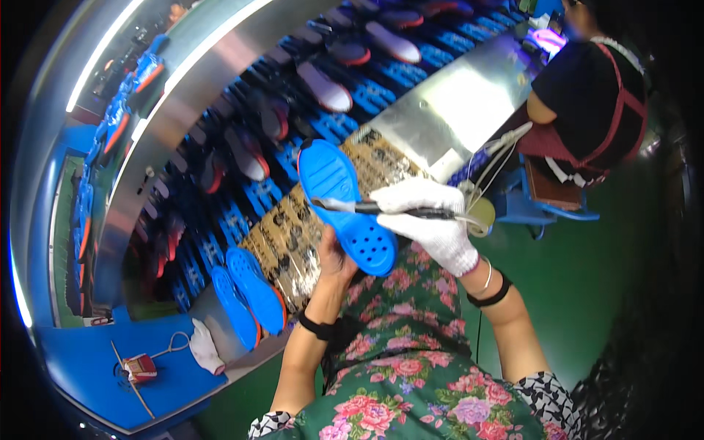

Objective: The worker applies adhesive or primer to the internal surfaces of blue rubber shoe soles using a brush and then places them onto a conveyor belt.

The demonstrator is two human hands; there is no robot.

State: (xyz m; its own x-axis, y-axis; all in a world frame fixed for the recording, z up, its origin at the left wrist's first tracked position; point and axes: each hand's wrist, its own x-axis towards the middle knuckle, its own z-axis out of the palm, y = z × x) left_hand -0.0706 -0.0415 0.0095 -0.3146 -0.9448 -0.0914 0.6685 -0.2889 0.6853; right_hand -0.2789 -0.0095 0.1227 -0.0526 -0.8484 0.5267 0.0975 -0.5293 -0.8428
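My left hand [334, 257] holds a bright blue shoe sole [345, 202] from underneath, tread side up, above the bench. My right hand [433, 220], in a white knit glove, grips a dark pen-like tool [407, 211] laid across the middle of the sole, its tip pointing left. A thin cable runs from the tool toward the right. Two more blue soles [249, 293] with orange edges lie on the bench to the lower left of my hands.
A patterned paper sheet [293, 227] covers the bench. Behind it a conveyor of blue racks [242, 169] carries several shoes. A white glove [205, 348] and a small red object [139, 367] lie at lower left. Another person [587, 103] sits at upper right by a metal table [455, 103].
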